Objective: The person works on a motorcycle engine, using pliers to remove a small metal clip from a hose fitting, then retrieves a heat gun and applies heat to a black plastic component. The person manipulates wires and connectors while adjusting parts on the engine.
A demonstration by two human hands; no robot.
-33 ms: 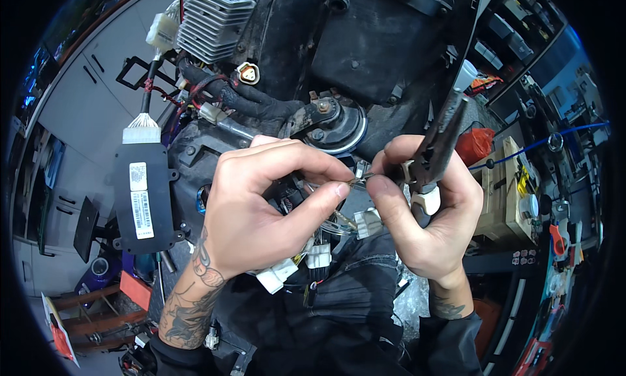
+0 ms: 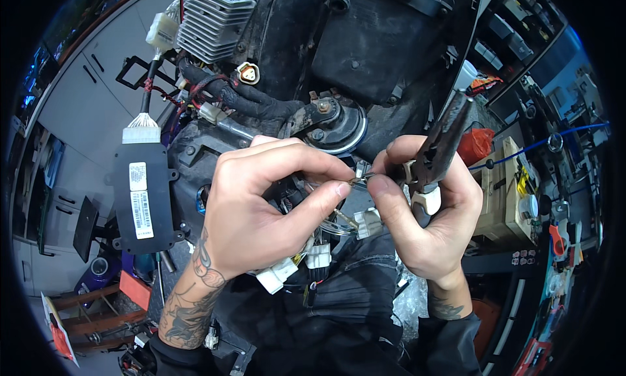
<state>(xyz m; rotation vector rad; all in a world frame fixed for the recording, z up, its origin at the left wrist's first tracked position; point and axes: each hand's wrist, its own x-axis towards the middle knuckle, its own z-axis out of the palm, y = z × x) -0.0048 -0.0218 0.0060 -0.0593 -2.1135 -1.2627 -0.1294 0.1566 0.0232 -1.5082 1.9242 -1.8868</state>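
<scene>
My left hand (image 2: 261, 203) is closed, with thumb and forefinger pinching a thin wire end (image 2: 355, 179) in front of me. Opposite it, my right hand (image 2: 433, 219) holds pliers (image 2: 438, 154) against its palm, jaws pointing up and away. The right thumb and forefinger also meet at the small wire end; its exact shape is too small to make out. Below the fingers hang loose wires with a white connector (image 2: 369, 223). More white plugs, one connector (image 2: 277, 275) and another connector (image 2: 318, 255), lie near my lap, partly behind the left hand.
A finned metal unit (image 2: 215, 23) sits at the far left of the dark vehicle body. On the left, a black control box (image 2: 145, 197) is plugged into a cable. A round horn (image 2: 336, 128) lies just beyond my hands. At right stands a wooden crate (image 2: 502, 200).
The pliers in my right hand have tilted very slightly, their tip shifting to the right. Both hands keep the same pinch.
</scene>
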